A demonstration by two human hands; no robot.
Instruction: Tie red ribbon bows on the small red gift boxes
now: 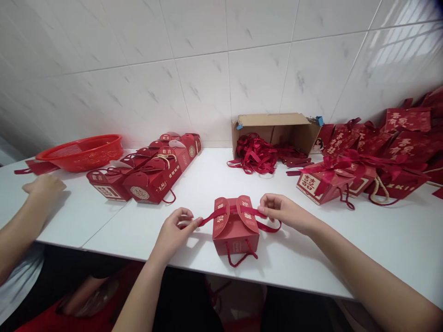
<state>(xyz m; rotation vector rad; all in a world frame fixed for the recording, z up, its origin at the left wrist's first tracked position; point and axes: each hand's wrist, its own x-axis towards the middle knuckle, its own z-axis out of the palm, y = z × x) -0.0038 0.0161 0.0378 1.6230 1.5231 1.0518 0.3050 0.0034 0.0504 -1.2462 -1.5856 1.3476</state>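
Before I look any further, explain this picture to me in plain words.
There is no machine here, only a person's bare hands. The one camera is worn on that person's head, looking forward and down. The left hand and right hand each pinch a red ribbon, which runs across the top of a small red box on a white table. Behind it, a cardboard box has loose ribbons spilling from it. To the left are more red boxes and a red basin; to the right are boxes with ribbon bows. The hand at far left belongs to somebody else.
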